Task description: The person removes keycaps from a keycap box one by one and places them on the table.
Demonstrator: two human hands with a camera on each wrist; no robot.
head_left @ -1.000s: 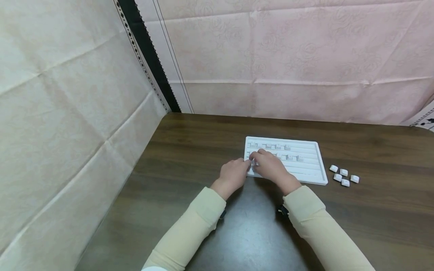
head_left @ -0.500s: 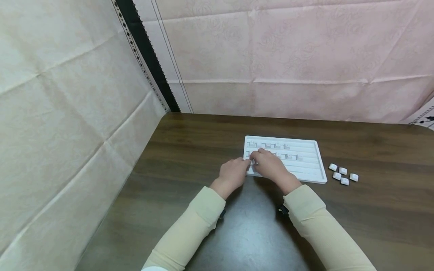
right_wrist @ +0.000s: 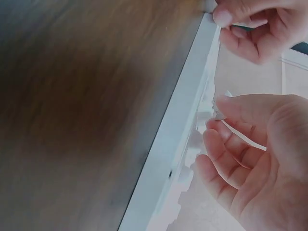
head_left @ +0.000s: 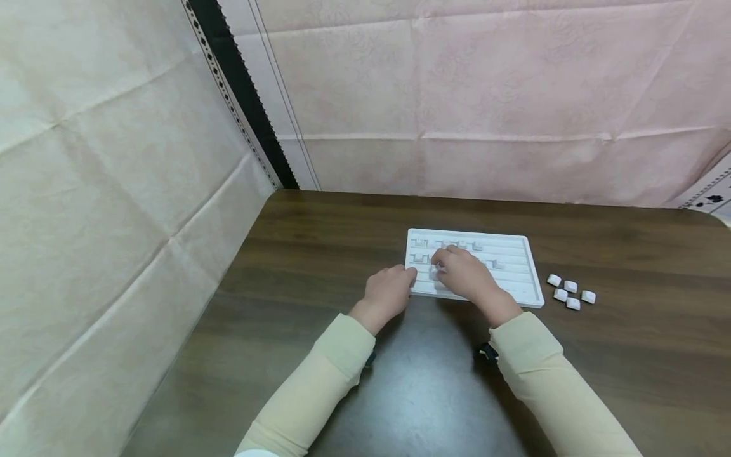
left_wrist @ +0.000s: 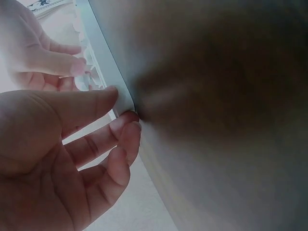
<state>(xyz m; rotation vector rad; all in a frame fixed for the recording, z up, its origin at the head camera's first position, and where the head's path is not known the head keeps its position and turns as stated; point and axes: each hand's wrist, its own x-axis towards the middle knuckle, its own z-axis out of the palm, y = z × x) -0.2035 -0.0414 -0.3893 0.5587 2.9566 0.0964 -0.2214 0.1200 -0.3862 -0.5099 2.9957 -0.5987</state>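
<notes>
A white ridged tray (head_left: 516,273) lies on the table, with small pale translucent pieces (head_left: 421,243) set in rows along its left part. At its near left corner my left hand (head_left: 388,291) grips the edge; in the left wrist view the thumb lies on the rim and curled fingers reach its outer side. My right hand (head_left: 467,276) is over the tray's middle left. Between its thumb and index finger it pinches a small pale piece (right_wrist: 219,114), whose exact kind is too blurred to tell. That hand covers part of the rows.
Several small white blocks (head_left: 573,304) lie in a loose group on the brown wooden table (head_left: 320,254), just right of the tray. Pale cloth (head_left: 502,95) hangs behind the table, and another cloth (head_left: 114,222) hangs along its left side.
My right hand has shifted right along the tray, away from the left hand, uncovering pieces at the left. The left hand stays at the corner. The head view has turned slightly.
</notes>
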